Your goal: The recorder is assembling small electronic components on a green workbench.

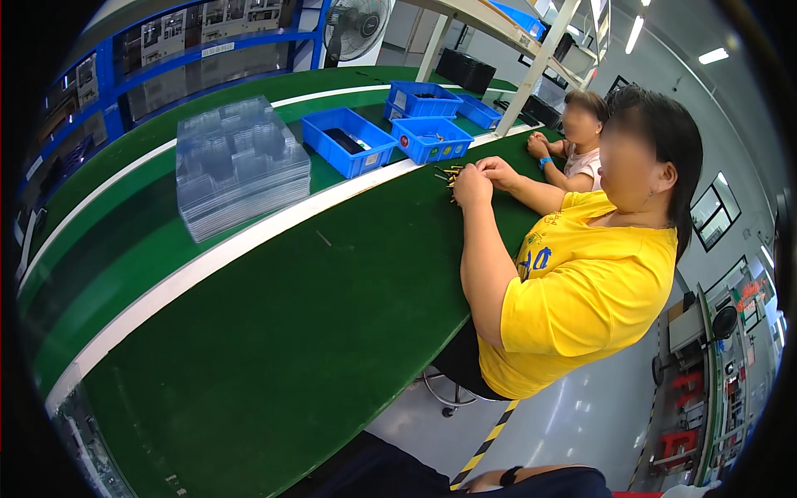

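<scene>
Only the wearer's right hand point(481, 483) shows, at 6 o'clock on the lower edge. It rests by the lap beyond a dark wristband. Whether its fingers are curled or spread, or hold anything, I cannot tell. The left hand is out of view.

The small yellow-and-black parts point(451, 174) lie on the green bench point(290, 332) at about 1 o'clock from the picture's middle. A co-worker's hands point(480, 176) touch them at the bench's near edge, probably to keep them in easy reach. The parts are thin sticks in a loose fan, so their long axes share no single heading.

Blue bins point(349, 141) sit at 10 o'clock of the parts. A stack of clear trays point(241, 166) stands at 9 o'clock, well apart.
</scene>
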A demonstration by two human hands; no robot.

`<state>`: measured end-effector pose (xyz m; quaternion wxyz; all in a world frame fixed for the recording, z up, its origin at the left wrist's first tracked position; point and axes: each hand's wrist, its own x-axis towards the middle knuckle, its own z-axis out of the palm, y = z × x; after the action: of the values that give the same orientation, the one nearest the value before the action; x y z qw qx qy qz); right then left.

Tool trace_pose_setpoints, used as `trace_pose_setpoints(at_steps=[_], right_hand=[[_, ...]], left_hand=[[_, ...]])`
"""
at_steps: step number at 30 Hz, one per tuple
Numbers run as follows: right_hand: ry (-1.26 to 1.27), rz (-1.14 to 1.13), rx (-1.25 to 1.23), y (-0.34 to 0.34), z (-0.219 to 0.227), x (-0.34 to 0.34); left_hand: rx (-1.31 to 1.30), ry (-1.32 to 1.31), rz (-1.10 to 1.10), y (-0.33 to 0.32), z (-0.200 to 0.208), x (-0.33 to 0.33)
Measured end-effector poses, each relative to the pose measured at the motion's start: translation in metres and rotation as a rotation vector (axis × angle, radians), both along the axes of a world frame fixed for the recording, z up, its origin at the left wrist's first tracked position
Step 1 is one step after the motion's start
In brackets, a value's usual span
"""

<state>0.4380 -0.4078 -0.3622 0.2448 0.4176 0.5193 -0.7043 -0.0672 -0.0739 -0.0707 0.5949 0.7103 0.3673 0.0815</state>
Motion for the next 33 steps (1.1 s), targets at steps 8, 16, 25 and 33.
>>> trace_pose_setpoints(at_steps=[8, 16, 25, 33], right_hand=[[-0.054, -0.023, 0.043, 0.008, 0.004, 0.007], [-0.143, -0.064, 0.092, 0.037, 0.039, 0.029], [-0.204, -0.103, 0.157, 0.089, 0.077, 0.032], [-0.265, -0.123, 0.217, 0.146, 0.124, 0.046]], left_hand=[[0.011, -0.006, 0.008, -0.020, -0.025, -0.009], [0.028, -0.048, -0.003, -0.030, -0.058, -0.002], [0.056, -0.055, -0.008, -0.039, -0.084, -0.010], [0.081, -0.070, 0.003, -0.048, -0.106, -0.007]])
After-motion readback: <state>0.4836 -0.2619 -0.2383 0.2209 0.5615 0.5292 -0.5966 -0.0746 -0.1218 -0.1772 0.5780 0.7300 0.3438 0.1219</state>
